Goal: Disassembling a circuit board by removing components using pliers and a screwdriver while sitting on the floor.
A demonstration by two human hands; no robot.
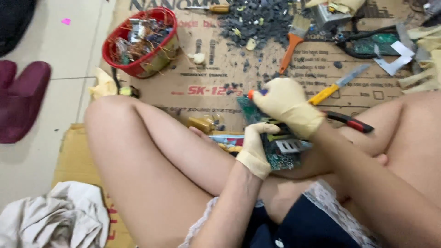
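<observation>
Crossed legs cradle green circuit board: left hand clenches its edge, right hand grips orange-tipped tool; best braced firmly, prying away from fingers.

Gloved left hand grips green circuit board; right hand w/ orange-tipped tool above.

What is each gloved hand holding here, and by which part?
The left hand grips the green circuit board by its near left edge. The right hand is closed around the handle of a tool with an orange-and-blue end; its working end is hidden.
</observation>
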